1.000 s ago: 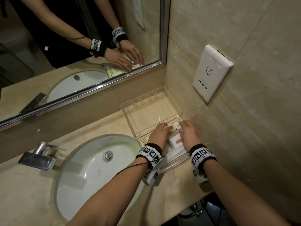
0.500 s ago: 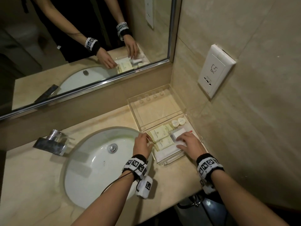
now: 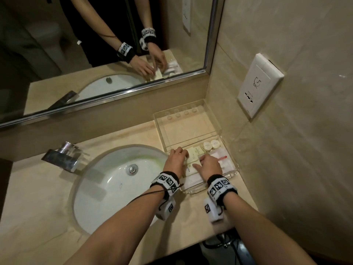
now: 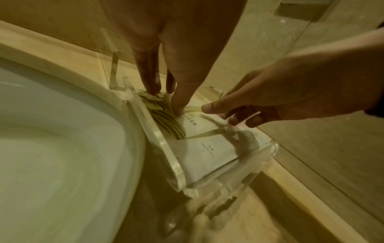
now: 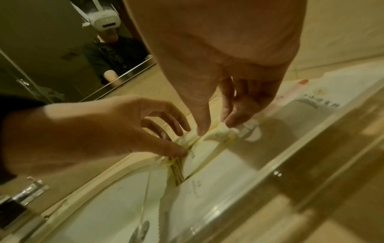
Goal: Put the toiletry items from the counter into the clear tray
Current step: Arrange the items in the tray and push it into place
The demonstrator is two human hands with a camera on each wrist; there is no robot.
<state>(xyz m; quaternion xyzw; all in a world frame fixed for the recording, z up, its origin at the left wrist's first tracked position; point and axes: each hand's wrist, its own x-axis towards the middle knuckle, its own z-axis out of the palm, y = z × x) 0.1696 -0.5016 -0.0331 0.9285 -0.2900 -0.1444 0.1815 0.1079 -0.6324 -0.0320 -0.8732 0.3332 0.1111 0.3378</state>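
Here both hands pinch cream sachets (image 3: 193, 156) in the clear tray (image 3: 232, 174), long axes running toward the mirror.

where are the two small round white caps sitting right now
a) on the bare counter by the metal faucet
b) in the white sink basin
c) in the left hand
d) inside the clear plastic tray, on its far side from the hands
d: the two small round white caps sit side by side inside the clear plastic tray, beyond the left hand and the right hand, which both work on the pale flat packets.
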